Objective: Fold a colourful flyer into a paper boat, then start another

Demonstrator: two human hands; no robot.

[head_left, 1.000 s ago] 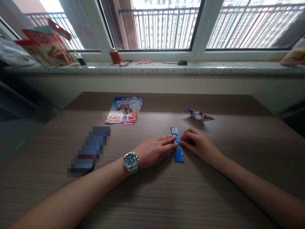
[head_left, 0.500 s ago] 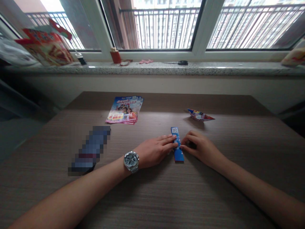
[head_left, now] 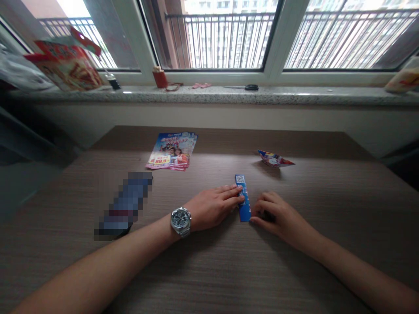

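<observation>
- Wood-grain table [head_left: 262, 270]: a flyer stack [head_left: 172, 151] lies near the far edge, and a folded paper piece [head_left: 275, 159] sits toward the far right corner
- Blue paper strip [head_left: 243, 200]: flat mid-table, showing no folds
- Left hand [head_left: 212, 208]: open, fingertips touching the strip's edge
- Right hand [head_left: 279, 214]: half-curled, holding nothing, just beside the strip

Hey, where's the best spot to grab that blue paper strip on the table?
The blue paper strip lies flat and thin, so I'd come from the right with the right hand and pinch its lower end, lifting that edge first. The left hand's fingertips rest on the strip's middle, leaving that end free.
</observation>
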